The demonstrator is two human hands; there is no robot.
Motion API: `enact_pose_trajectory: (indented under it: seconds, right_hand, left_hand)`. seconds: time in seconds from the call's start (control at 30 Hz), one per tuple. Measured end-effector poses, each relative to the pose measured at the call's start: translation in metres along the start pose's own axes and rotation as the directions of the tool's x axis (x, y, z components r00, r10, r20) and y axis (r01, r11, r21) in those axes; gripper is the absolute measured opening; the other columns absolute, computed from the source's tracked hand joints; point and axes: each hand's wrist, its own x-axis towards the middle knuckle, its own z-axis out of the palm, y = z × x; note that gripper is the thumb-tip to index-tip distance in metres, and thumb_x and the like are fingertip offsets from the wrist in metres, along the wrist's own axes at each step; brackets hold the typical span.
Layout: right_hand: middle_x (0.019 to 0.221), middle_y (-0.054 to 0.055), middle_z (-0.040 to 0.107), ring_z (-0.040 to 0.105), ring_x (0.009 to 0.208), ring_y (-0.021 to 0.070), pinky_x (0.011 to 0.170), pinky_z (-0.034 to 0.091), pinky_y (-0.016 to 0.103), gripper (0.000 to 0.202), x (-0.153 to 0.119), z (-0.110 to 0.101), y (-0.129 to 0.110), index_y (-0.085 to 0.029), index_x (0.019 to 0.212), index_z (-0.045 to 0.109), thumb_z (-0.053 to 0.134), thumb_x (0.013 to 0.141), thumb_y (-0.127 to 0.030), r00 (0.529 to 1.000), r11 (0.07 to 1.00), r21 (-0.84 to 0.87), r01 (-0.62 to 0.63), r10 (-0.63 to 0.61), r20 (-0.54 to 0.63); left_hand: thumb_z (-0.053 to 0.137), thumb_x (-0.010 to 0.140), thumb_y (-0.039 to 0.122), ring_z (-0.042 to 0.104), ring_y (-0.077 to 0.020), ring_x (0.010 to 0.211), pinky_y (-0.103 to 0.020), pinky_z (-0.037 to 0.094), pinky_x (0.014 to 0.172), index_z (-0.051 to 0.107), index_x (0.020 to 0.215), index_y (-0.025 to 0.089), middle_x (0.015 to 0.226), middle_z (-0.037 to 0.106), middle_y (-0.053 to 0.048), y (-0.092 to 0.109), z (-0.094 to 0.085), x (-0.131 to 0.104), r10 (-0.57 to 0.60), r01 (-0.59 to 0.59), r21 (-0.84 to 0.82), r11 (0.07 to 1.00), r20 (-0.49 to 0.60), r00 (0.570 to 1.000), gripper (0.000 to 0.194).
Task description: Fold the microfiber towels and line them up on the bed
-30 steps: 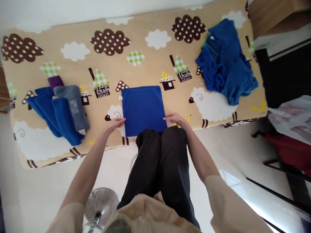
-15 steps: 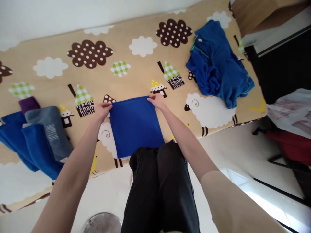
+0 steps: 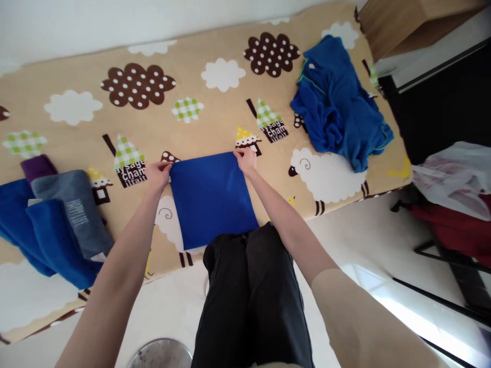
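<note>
A flat blue square towel (image 3: 213,202) lies spread on the patterned cover, its near edge reaching my knees. My left hand (image 3: 158,175) pinches its far left corner. At the far right corner, my right hand (image 3: 246,159) has thumb and fingers closed on the fabric. The towel's far edge runs straight between the two hands. To the left is a group of folded cloths: a grey one (image 3: 67,204) with white lettering, a purple one (image 3: 37,167) partly hidden behind it, and blue ones (image 3: 57,245) in front.
A crumpled heap of blue cloth (image 3: 341,107) lies on the right of the beige printed cover (image 3: 153,135). Beyond the right edge are a white plastic bag (image 3: 456,176), red fabric (image 3: 452,225) and a wooden piece of furniture (image 3: 406,25). A round metal stool top (image 3: 160,353) stands below.
The view has shifted slightly. Both hands keep their hold on the far corners, and the towel's far edge, which showed a small fold line, now looks smoother.
</note>
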Motion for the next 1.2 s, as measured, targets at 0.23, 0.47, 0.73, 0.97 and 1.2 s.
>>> enact_pose_trajectory:
  seconds: [0.23,0.47,0.73,0.97,1.2]
  right_hand:
    - [0.123,0.018,0.063,0.056,0.123,0.0322,0.108,0.047,0.052,0.023,0.005,0.003,-0.007,-0.015,0.108,0.071,0.068,0.086,-0.023,0.995,0.983,-0.181,-0.016,0.035,0.099]
    - [0.097,0.01,0.07,0.064,0.102,0.0266,0.097,0.053,0.046,0.018,0.027,-0.001,-0.006,-0.016,0.102,0.068,0.067,0.084,-0.021,0.994,0.999,-0.042,0.002,0.002,0.109]
    - [0.161,0.014,0.041,0.027,0.155,0.0317,0.127,0.015,0.063,0.051,-0.02,0.011,-0.041,-0.019,0.151,0.048,0.038,0.103,-0.036,0.864,0.814,-0.294,0.502,-0.459,0.205]
    - [0.173,0.011,0.017,0.007,0.161,0.0295,0.128,0.001,0.063,0.07,-0.021,0.004,-0.001,-0.016,0.165,0.025,0.028,0.105,-0.053,0.848,0.769,-0.374,0.519,-0.409,0.337]
    - [0.171,0.006,0.023,0.011,0.161,0.0246,0.131,0.008,0.057,0.06,-0.088,-0.005,0.007,-0.022,0.162,0.033,0.036,0.106,-0.041,0.469,0.504,-0.12,0.855,-0.654,0.594]
  left_hand:
    - [0.075,0.076,0.031,0.068,-0.0241,0.098,-0.038,0.054,0.096,0.07,0.112,0.015,0.105,0.072,-0.011,0.003,-0.012,0.013,0.02,-0.068,0.18,0.981,0.256,0.966,0.04]
    - [0.073,0.078,0.021,0.068,-0.0205,0.086,-0.035,0.056,0.085,0.064,0.108,0.016,0.095,0.071,-0.008,0.008,-0.021,0.017,0.032,-0.042,0.069,0.997,0.14,0.99,0.032]
    - [0.044,0.099,0.033,0.032,-0.0311,0.153,-0.057,0.017,0.127,0.049,0.147,0.016,0.159,0.044,-0.017,0.034,0.009,-0.038,0.536,-0.543,0.231,0.807,0.1,0.838,0.051]
    - [0.037,0.1,0.05,0.01,-0.0295,0.161,-0.053,0.004,0.13,0.024,0.163,0.006,0.172,0.016,-0.017,0.006,0.038,-0.053,0.458,-0.503,0.244,0.829,0.219,0.861,0.078]
    - [0.033,0.103,0.046,0.002,-0.0272,0.161,-0.053,0.003,0.131,0.029,0.163,0.01,0.172,0.014,-0.013,0.01,0.044,-0.151,0.571,-0.633,0.209,0.746,0.289,0.768,0.069]
